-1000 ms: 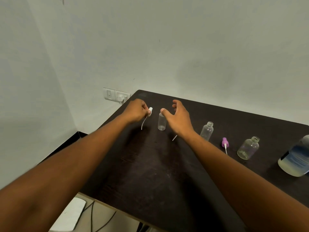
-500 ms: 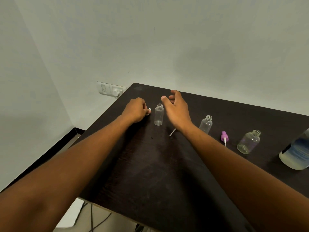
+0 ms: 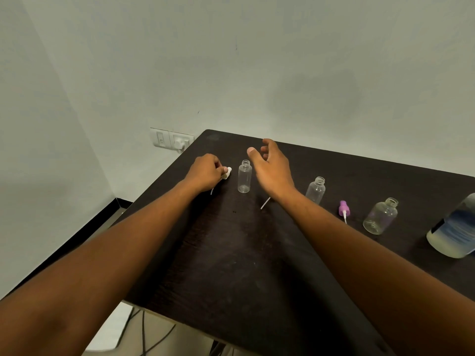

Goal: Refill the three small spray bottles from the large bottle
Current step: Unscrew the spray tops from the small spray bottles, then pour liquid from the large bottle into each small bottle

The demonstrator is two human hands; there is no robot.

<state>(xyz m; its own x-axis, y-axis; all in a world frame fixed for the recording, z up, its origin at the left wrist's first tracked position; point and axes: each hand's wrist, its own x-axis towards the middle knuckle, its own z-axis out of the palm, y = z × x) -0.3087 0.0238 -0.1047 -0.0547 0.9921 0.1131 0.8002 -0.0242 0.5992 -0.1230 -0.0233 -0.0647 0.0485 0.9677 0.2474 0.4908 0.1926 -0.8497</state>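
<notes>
A white spray cap [image 3: 227, 173] is being held in the curled fingers of the left hand [image 3: 205, 172], low over the counter [image 3: 244, 253], just left of the first small bottle [image 3: 244, 177]. The right hand [image 3: 272, 168] is being held loosely spread beside that bottle, gripping nothing. Two more uncapped bottles [image 3: 316, 190] [image 3: 380, 216] and a purple cap [image 3: 343, 208] are standing apart to the right, the large bottle [image 3: 455, 231] at the far right. The cap is probably best laid clear of the bottle, its tube pointing away, so pouring is not being obstructed.

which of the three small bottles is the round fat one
The rightmost small bottle, next to the large bottle. Its body is wide and rounded; the other two are slimmer.
</notes>
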